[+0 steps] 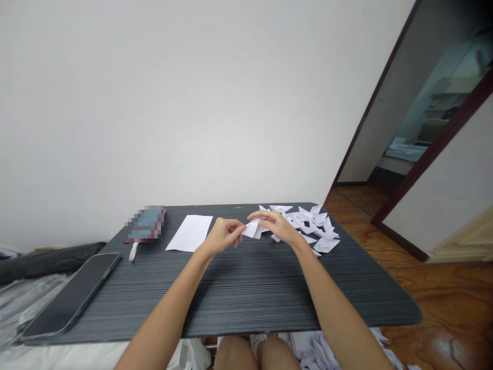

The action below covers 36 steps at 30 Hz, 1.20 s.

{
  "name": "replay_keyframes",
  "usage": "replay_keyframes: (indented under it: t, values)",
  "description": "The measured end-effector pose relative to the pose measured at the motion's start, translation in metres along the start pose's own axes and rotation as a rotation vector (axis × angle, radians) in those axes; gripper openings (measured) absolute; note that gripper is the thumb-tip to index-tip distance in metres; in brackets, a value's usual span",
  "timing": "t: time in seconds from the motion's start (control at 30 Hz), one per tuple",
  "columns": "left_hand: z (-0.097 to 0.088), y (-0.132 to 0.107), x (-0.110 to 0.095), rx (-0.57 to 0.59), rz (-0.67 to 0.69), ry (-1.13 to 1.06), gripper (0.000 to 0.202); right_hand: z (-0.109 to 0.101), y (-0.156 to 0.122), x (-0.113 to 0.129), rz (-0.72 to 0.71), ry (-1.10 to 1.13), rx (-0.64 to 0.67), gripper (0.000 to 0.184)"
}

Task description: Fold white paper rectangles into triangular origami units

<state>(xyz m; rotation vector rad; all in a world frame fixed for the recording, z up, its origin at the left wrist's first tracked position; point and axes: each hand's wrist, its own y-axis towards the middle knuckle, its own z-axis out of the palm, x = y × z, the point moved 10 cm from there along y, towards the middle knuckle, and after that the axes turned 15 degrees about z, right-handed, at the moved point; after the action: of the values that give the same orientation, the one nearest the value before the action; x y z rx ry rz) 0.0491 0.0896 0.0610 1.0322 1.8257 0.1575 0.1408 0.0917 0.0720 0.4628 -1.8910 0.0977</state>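
Observation:
Above the middle of the dark table, a small piece of folded white paper (252, 228) is between my two hands. My left hand (226, 232) pinches its left corner between thumb and fingers. On the other side, my right hand (275, 224) has its fingers bent over the paper's right part, thumb underneath. Behind and to the right of that hand lies a loose pile of folded white paper pieces (316, 223). A stack of flat white paper (190, 233) rests on the table, left of my left hand.
A phone (73, 295) lies at the table's (250, 293) left edge. Farther back is a blurred item with a red edge (146, 224) and a white strap (133, 251). More folded papers (318, 352) are below the front edge. A white wall (192, 103) stands behind.

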Motion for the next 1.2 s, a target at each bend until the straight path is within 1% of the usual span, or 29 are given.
replay_keyframes:
  t: [0.07, 0.13, 0.2, 0.33, 0.43, 0.53, 0.6, 0.67, 0.73, 0.83, 0.97, 1.1, 1.2]
  values:
    - [0.000, 0.001, -0.004, 0.008, 0.031, 0.057, 0.033, -0.003, 0.002, -0.004, 0.041, -0.035, -0.051, 0.022]
    - [0.001, 0.002, -0.008, 0.021, 0.053, 0.097, 0.033, -0.005, 0.004, -0.008, 0.052, -0.090, -0.101, 0.017]
    - [0.002, 0.002, -0.011, 0.033, 0.066, 0.130, 0.032, -0.006, 0.005, -0.009, 0.033, -0.121, -0.136, 0.014]
    - [0.000, 0.003, -0.013, 0.043, 0.083, 0.183, 0.030, -0.006, 0.006, -0.011, 0.004, -0.128, -0.158, 0.016]
    - [-0.004, 0.004, -0.011, 0.032, 0.091, 0.178, 0.028, -0.005, 0.007, -0.017, 0.031, -0.043, -0.148, 0.018]
    - [-0.007, 0.004, -0.005, 0.014, 0.060, 0.075, 0.024, -0.001, 0.011, -0.030, 0.122, 0.131, -0.086, 0.020]
    - [-0.011, 0.005, 0.001, -0.035, 0.031, -0.064, 0.026, 0.000, 0.013, -0.036, 0.166, 0.216, -0.082, 0.022]
    - [-0.014, 0.006, 0.003, -0.092, 0.027, -0.212, 0.029, -0.002, 0.016, -0.041, 0.183, 0.292, -0.121, 0.024]
    - [-0.016, 0.007, 0.004, -0.142, 0.034, -0.299, 0.032, -0.002, 0.018, -0.046, 0.193, 0.385, -0.149, 0.026]
    - [-0.020, 0.006, 0.008, -0.224, 0.019, -0.308, 0.031, 0.001, 0.020, -0.047, 0.174, 0.469, -0.156, 0.026]
    - [-0.025, 0.003, 0.018, -0.334, -0.021, -0.278, 0.027, 0.007, 0.019, -0.041, 0.155, 0.466, -0.140, 0.026]
    - [-0.031, -0.002, 0.032, -0.436, -0.073, -0.296, 0.027, 0.012, 0.018, -0.037, 0.155, 0.480, -0.104, 0.029]
    - [-0.034, -0.004, 0.033, -0.479, -0.076, -0.282, 0.026, 0.013, 0.017, -0.036, 0.154, 0.482, -0.103, 0.030]
